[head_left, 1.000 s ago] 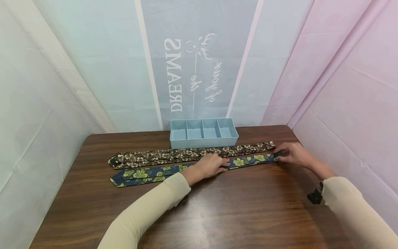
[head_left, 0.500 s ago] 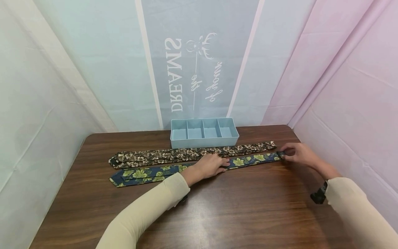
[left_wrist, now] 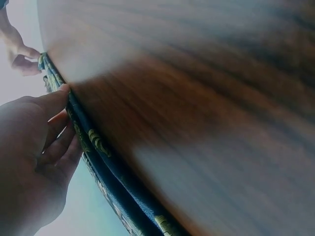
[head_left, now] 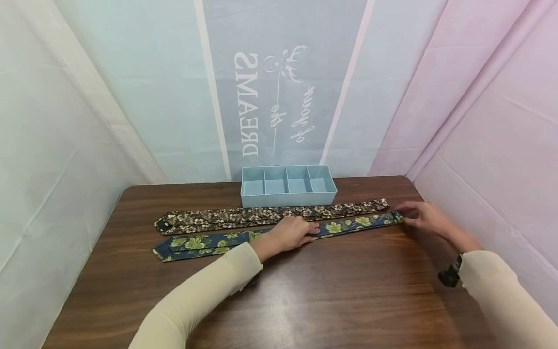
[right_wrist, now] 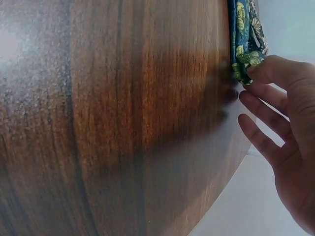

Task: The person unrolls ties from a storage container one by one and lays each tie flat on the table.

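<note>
A navy necktie [head_left: 340,228] with green flowers lies lengthwise across the table, its wide pointed end at the left. My left hand [head_left: 291,233] rests on its middle; in the left wrist view the thumb touches one edge and the fingers [left_wrist: 61,147] lie along the other. At the far right, my right hand [head_left: 423,218] pinches the narrow end between thumb and index finger. In the right wrist view that end of the navy tie [right_wrist: 240,59] looks curled over, and the other fingers are spread. Just behind lies a second necktie [head_left: 235,218], dark with cream-brown flowers.
A light blue box [head_left: 287,199] with several compartments stands behind the ties at the table's back edge. The brown wooden table [head_left: 340,291] meets fabric walls [head_left: 492,145] at the back and sides.
My right hand has moved a little to the right with the navy necktie's narrow end, which now reaches farther right. The left hand keeps its place on the tie's middle.
</note>
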`<state>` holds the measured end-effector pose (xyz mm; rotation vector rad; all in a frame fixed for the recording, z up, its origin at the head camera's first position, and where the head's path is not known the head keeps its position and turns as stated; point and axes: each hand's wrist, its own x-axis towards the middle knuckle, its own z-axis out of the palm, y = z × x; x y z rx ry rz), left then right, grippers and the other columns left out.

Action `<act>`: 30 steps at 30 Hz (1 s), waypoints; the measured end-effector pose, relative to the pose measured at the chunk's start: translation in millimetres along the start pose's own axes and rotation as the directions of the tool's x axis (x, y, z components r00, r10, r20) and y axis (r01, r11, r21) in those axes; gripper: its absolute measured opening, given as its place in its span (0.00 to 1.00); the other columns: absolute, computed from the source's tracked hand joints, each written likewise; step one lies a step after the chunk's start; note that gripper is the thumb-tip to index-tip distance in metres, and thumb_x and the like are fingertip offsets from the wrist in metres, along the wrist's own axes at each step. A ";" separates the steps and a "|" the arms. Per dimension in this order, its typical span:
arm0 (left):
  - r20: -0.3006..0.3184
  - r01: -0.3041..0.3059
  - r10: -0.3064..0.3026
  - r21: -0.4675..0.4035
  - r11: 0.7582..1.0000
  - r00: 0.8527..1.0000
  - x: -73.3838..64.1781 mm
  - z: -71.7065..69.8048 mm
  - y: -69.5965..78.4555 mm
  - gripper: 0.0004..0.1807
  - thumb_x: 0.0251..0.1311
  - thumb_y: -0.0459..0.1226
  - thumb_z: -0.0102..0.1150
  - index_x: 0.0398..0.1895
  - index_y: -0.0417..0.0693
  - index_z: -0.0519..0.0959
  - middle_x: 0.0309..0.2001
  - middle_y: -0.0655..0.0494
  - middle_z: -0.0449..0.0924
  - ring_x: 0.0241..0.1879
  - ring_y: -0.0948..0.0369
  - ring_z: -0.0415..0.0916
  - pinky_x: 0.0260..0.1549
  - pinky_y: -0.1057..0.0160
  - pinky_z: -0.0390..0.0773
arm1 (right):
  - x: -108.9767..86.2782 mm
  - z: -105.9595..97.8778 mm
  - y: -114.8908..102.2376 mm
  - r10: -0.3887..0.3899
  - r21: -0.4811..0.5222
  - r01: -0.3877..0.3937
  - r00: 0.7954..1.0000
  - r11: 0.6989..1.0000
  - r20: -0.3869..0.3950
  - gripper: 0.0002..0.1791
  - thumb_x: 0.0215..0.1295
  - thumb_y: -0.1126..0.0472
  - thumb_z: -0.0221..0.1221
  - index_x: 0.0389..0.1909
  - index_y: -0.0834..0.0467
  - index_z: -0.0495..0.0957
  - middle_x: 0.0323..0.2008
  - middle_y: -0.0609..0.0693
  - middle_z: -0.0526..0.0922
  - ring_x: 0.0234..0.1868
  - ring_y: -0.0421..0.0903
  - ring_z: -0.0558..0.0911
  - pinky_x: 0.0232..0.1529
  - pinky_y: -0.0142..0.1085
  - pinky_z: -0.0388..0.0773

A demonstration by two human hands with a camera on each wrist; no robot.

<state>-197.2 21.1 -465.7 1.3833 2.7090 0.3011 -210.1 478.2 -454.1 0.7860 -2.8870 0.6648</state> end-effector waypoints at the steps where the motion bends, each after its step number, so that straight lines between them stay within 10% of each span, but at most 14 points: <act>1: 0.001 0.003 -0.003 -0.003 1.000 1.000 -0.8 -0.2 -0.3 0.20 0.77 0.46 0.61 0.68 0.59 0.82 0.69 0.61 0.78 0.55 0.58 0.87 0.54 0.59 0.86 | -0.1 -0.2 0.3 -0.007 -0.019 0.007 1.000 1.000 -0.007 0.21 0.52 0.77 0.74 0.49 0.64 0.87 0.42 0.60 0.91 0.39 0.61 0.90 0.38 0.48 0.89; 18: 0.018 0.005 -0.005 -0.020 1.000 1.000 -13.3 -1.2 -4.7 0.21 0.77 0.44 0.61 0.70 0.55 0.80 0.70 0.59 0.77 0.60 0.55 0.84 0.59 0.57 0.84 | -4.3 4.2 8.7 -0.003 -0.184 0.003 1.000 0.983 -0.003 0.18 0.52 0.71 0.76 0.46 0.62 0.91 0.42 0.57 0.84 0.38 0.51 0.82 0.32 0.40 0.76; 30: -0.145 -0.061 0.061 0.002 0.998 0.988 -28.3 -13.8 -13.2 0.20 0.77 0.44 0.61 0.68 0.53 0.82 0.70 0.55 0.79 0.65 0.54 0.81 0.58 0.54 0.85 | 7.4 -4.8 -3.1 0.059 -0.111 -0.056 0.998 0.992 0.023 0.22 0.56 0.71 0.71 0.54 0.69 0.85 0.52 0.71 0.83 0.52 0.74 0.81 0.51 0.71 0.78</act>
